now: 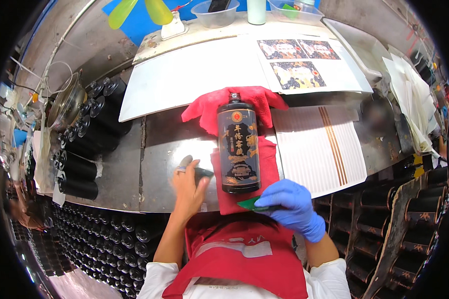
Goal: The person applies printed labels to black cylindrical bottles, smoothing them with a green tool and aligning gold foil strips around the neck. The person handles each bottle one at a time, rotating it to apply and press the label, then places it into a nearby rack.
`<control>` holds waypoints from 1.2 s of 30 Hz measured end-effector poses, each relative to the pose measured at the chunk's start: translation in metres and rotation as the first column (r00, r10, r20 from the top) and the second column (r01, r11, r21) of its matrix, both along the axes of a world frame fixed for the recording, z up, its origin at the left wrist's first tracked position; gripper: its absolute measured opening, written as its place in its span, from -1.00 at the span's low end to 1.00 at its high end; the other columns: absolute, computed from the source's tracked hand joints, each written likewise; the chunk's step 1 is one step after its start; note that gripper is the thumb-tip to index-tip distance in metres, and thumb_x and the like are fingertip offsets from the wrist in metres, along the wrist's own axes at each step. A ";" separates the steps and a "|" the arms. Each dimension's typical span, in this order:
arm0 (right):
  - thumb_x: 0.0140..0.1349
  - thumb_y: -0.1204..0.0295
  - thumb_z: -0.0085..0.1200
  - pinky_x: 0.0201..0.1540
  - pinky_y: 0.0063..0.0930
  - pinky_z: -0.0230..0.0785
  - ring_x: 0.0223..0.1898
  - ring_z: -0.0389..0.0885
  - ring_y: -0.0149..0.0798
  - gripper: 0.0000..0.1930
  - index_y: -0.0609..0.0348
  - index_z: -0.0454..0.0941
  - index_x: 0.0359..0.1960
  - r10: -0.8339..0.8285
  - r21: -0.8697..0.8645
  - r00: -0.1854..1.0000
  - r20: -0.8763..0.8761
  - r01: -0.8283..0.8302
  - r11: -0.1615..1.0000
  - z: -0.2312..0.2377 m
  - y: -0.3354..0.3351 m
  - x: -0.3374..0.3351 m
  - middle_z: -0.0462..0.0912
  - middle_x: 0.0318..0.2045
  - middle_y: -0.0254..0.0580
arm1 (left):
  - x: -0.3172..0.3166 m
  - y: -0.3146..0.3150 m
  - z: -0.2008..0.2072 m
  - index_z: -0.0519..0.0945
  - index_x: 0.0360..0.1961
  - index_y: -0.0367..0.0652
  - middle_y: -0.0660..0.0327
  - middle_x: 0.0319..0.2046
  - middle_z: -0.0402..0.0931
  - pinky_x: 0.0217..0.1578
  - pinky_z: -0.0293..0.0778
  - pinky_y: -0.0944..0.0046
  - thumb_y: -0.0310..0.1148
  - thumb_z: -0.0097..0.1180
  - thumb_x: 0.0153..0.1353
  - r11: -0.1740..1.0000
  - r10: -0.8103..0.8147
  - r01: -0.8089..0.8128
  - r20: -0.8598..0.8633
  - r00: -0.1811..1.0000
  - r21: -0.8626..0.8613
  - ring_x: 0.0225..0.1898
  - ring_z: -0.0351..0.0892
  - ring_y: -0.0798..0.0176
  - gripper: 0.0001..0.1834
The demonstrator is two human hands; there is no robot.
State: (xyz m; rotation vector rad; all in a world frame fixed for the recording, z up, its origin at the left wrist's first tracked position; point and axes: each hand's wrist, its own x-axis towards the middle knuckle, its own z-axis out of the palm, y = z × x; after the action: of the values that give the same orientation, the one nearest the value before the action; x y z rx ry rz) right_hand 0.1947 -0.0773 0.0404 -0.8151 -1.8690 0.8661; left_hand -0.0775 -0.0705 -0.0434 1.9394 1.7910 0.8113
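A black bottle [239, 144] with gold decoration lies on a red cloth, its neck toward the far side and its base toward me. My right hand [289, 207], in a blue glove, pinches a green flat scraper [254, 203] just below the bottle's base. To the left of the bottle, my bare left hand [188, 188] hovers low over the metal table, thumb and fingers apart. Beside its fingertips is a small dark object [203, 173]; whether the fingers touch it is unclear. A folded red cloth [272, 159] shows under the bottle, and a bunched one [199, 113] behind it.
A striped decal sheet [312, 149] lies right of the bottle, with printed label sheets [292, 72] beyond. Black bottles [80, 185] stand along the table's left side; several more fill racks below. Plastic tubs [214, 15] and a green-bladed fan [159, 12] are at the back.
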 end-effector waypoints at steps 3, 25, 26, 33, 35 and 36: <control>-0.14 0.63 0.32 -0.30 -0.49 0.45 -0.35 0.59 -0.30 -0.80 0.18 0.61 -0.42 -0.056 -0.111 0.979 -0.197 0.035 0.993 0.006 0.038 0.002 0.61 -0.38 -0.20 | 0.034 -0.006 0.045 -0.03 0.32 -0.29 -0.26 0.27 0.02 0.28 -0.21 -0.08 0.14 0.37 -0.23 0.970 -0.240 0.239 0.216 0.946 0.034 0.31 -0.07 -0.23 0.23; 0.04 0.47 0.21 -0.22 -0.52 0.44 -0.38 0.59 -0.37 -0.78 0.24 0.59 -0.25 -0.180 -0.355 0.949 -0.259 0.079 0.931 0.019 0.131 -0.022 0.63 -0.35 -0.18 | 0.030 0.016 0.019 -0.10 0.36 -0.23 0.12 0.18 0.26 0.14 0.27 0.21 -0.58 0.28 -0.10 0.885 -0.079 0.406 0.786 0.613 -0.227 0.15 0.35 0.22 0.04; 0.04 0.50 0.19 -0.24 -0.55 0.44 -0.39 0.58 -0.41 -0.79 0.26 0.59 -0.26 -0.245 -0.354 0.940 -0.239 0.151 0.923 0.032 0.154 -0.021 0.64 -0.38 -0.16 | 0.033 0.016 0.021 -0.11 0.36 -0.23 0.12 0.17 0.27 0.14 0.27 0.20 -0.57 0.28 -0.09 0.894 -0.072 0.381 0.764 0.641 -0.235 0.15 0.35 0.21 0.04; -0.15 0.57 0.20 -0.34 -0.45 0.43 -0.36 0.58 -0.30 -0.72 -0.08 0.66 -0.35 -0.101 0.445 0.990 0.101 0.046 0.894 0.001 0.076 -0.023 0.60 -0.40 -0.36 | 0.033 0.008 0.040 0.07 0.33 -0.24 -0.03 0.20 0.27 0.20 0.17 0.22 -0.50 0.30 -0.14 0.958 -0.182 0.275 0.563 0.806 -0.085 0.24 0.27 0.08 -0.03; -0.18 0.53 0.21 -0.35 -0.48 0.45 -0.40 0.60 -0.33 -0.64 -0.08 0.65 -0.25 0.153 0.236 0.960 0.236 -0.209 0.949 0.011 0.025 -0.013 0.62 -0.40 -0.43 | 0.027 0.002 0.034 0.13 0.30 -0.30 -0.15 0.16 0.30 0.18 0.20 0.17 -0.46 0.34 -0.18 0.972 -0.200 0.234 0.511 0.836 -0.002 0.20 0.30 -0.07 -0.03; -0.10 0.52 0.23 -0.34 -0.48 0.45 -0.38 0.61 -0.29 -0.66 -0.07 0.64 -0.21 0.147 0.123 0.929 0.341 -0.199 0.972 0.021 0.013 -0.011 0.62 -0.39 -0.42 | 0.028 0.002 0.037 0.13 0.29 -0.33 -0.15 0.13 0.33 0.16 0.23 0.16 -0.46 0.35 -0.19 0.972 -0.231 0.228 0.442 0.867 0.060 0.18 0.33 -0.08 -0.03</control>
State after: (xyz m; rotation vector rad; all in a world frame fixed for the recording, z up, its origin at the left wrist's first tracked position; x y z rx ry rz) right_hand 0.1834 -0.0647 0.0610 -0.7386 -2.3022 0.7096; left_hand -0.0498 -0.0680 -0.0066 1.7431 1.2603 1.0728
